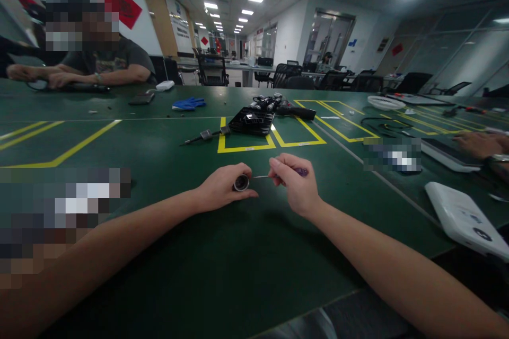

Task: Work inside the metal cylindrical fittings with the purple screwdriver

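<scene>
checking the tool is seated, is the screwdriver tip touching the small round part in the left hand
Touching, as far as the head view shows: the screwdriver shaft runs from the right hand to the round part held in the left hand, no gap visible.

The dark green counter [167,143] marked with yellow tape lines carries a black ribbed plastic tray [252,120], blue gloves [189,103], and a white flat device [465,220].

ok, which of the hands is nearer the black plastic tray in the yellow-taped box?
Roughly even, the right slightly nearer. The right hand sits just right of below the black plastic tray; the left hand sits slightly left of below it.
</scene>
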Action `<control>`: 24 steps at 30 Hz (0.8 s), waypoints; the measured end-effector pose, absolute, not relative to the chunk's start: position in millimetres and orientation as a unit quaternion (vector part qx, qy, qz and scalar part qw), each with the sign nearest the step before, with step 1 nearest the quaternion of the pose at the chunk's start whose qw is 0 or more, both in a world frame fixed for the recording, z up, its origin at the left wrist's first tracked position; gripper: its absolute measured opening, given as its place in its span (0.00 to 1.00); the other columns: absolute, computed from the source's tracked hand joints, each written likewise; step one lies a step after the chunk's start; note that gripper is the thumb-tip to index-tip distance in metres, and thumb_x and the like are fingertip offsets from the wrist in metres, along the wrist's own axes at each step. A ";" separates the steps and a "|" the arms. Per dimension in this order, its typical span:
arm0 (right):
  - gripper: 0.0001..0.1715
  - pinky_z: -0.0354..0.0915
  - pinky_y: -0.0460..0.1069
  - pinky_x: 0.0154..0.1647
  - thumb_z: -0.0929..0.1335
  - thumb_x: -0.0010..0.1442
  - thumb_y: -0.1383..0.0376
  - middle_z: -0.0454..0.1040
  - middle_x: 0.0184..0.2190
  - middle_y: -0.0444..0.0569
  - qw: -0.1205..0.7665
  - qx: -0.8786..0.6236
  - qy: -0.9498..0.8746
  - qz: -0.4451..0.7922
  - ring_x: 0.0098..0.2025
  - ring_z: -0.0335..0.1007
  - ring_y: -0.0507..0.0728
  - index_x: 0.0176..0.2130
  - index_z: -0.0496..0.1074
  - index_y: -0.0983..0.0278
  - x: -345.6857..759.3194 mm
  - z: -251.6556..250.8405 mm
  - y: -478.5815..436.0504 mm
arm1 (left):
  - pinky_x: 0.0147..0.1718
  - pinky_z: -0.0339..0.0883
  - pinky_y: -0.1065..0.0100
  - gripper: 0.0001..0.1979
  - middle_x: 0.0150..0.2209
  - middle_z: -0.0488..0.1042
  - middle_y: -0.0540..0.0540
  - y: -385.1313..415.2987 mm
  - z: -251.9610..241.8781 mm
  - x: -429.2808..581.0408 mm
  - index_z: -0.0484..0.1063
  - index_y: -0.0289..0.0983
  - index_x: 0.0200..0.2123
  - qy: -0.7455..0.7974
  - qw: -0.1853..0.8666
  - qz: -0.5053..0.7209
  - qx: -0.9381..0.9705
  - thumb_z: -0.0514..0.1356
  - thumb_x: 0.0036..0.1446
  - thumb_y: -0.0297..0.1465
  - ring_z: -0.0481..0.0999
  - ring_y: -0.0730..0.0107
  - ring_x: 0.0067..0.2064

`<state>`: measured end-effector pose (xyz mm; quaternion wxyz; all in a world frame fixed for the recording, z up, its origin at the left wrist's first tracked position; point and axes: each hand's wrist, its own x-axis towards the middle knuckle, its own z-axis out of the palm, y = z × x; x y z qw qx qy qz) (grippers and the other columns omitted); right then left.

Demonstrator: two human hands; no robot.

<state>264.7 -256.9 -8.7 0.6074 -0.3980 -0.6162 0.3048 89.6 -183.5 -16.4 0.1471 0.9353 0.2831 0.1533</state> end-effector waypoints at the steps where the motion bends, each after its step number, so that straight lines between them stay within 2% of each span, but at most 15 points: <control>1: 0.18 0.55 0.47 0.24 0.64 0.59 0.64 0.61 0.16 0.40 0.607 -0.399 -0.623 0.292 0.21 0.58 0.49 0.18 0.65 0.63 264.2 -7.6 -258.3 | 0.30 0.61 0.70 0.18 0.35 0.69 0.48 -183.2 -16.6 89.7 0.65 0.36 0.38 0.281 0.145 0.154 0.936 0.62 0.52 0.43 0.69 0.68 0.34; 9: 0.19 0.54 0.48 0.26 0.65 0.57 0.66 0.61 0.17 0.41 0.561 -0.406 -0.674 0.257 0.22 0.57 0.49 0.16 0.63 0.64 259.4 -6.2 -262.0 | 0.33 0.61 0.68 0.19 0.36 0.70 0.46 -179.3 -21.0 89.5 0.65 0.35 0.40 0.256 0.128 0.146 0.947 0.60 0.54 0.44 0.70 0.66 0.35; 24: 0.18 0.52 0.45 0.19 0.64 0.56 0.64 0.61 0.13 0.40 0.590 -0.433 -0.583 0.353 0.18 0.58 0.48 0.17 0.65 0.64 262.9 -9.0 -249.5 | 0.32 0.60 0.69 0.19 0.36 0.70 0.47 -178.9 -21.0 89.2 0.64 0.35 0.39 0.247 0.121 0.125 0.953 0.59 0.54 0.45 0.70 0.66 0.36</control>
